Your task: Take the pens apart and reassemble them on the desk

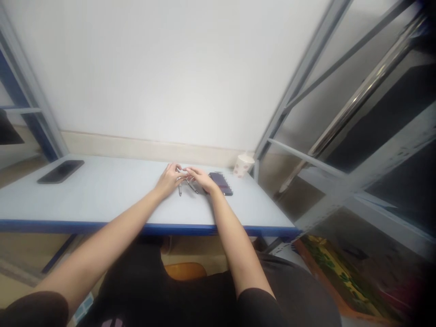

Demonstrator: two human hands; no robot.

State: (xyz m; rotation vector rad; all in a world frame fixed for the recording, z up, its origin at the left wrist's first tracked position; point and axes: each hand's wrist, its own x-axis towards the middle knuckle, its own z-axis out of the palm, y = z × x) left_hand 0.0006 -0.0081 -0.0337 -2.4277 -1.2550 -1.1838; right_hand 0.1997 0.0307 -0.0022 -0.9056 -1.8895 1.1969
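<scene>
My left hand (168, 180) and my right hand (200, 178) rest on the white table top (112, 195), fingers stretched toward each other with the fingertips nearly meeting. Two slim metal pens (188, 185) lie under and just below those fingertips, and their lower ends are splayed apart. Neither hand visibly grips them. My right palm sits beside a dark purple spiral notebook (220, 183), overlapping its left edge. A black phone (60, 171) lies face up far to the left of my left hand.
A white paper cup (244, 165) with a small pattern stands at the table's back right corner. The table has a blue front edge (146, 228). Grey-blue metal shelving uprights (303, 77) rise on the right, with another upright (29, 95) on the left. A white wall stands behind.
</scene>
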